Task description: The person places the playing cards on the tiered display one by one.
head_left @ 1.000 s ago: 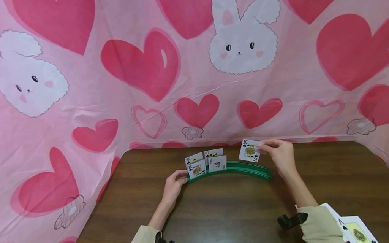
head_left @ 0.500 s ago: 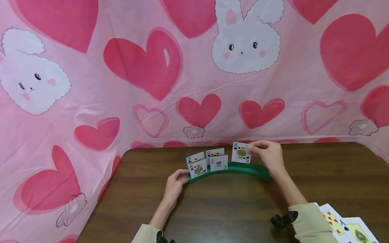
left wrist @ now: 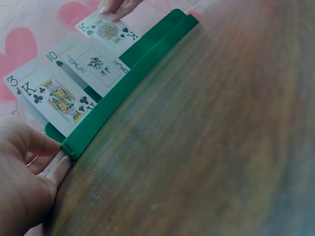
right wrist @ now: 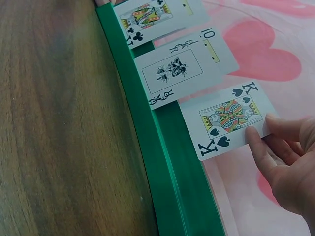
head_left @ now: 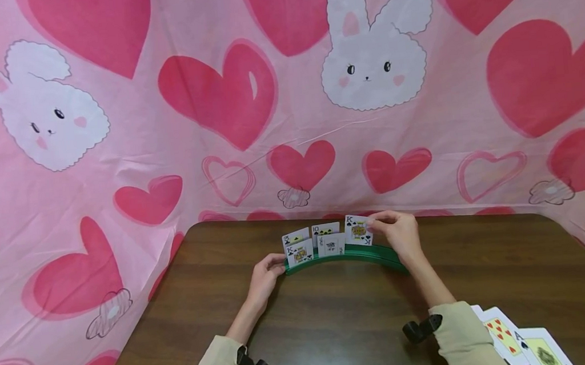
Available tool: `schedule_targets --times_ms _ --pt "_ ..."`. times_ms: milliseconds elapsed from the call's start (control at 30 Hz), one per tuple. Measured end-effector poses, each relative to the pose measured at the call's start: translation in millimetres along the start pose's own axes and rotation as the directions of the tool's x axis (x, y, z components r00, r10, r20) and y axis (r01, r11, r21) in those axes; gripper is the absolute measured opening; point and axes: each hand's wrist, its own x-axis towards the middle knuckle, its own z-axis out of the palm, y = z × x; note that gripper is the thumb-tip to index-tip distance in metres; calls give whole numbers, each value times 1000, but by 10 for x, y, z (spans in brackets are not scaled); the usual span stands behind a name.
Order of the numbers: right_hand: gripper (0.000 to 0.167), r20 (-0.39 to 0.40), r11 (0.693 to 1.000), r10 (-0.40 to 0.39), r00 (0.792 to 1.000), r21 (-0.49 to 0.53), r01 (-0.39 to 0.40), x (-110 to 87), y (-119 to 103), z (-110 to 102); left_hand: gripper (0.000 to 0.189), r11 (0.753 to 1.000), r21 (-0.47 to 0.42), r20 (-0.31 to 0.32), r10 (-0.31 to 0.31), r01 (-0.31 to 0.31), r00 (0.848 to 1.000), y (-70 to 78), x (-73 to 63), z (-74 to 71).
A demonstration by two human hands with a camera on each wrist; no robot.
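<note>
A curved green card holder (head_left: 370,252) stands on the table, with its left end pinched between the thumb and fingers of my left hand (head_left: 263,281). My right hand (head_left: 402,236) pinches the right edge of a king of spades (right wrist: 231,118), face toward me. Its lower edge is right at the holder's back row, to the right of the other cards. In the front row stand a king of clubs (left wrist: 61,101) and a joker (right wrist: 172,71). Behind them, partly hidden, a three (left wrist: 14,81) and a ten (right wrist: 224,54) lean in the back row.
Several loose cards lie at the table's lower right, among them an ace of spades (head_left: 543,352) and a hearts card (head_left: 504,335), close to my right sleeve (head_left: 464,335). A pink cloth (head_left: 298,125) with hearts and rabbits hangs behind the brown wooden table (head_left: 334,322).
My right hand has brought the king of spades leftward and slightly down to the holder, close beside the joker and ten. My left hand has kept its grip on the holder's end.
</note>
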Motion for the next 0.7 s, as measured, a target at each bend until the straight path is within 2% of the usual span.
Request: schedule_targets --times_ms 700 --pt "29 -6 1000 -16 1000 -22 16 -13 0 18 24 1000 14 -17 2 -2 1000 3 -8 10"
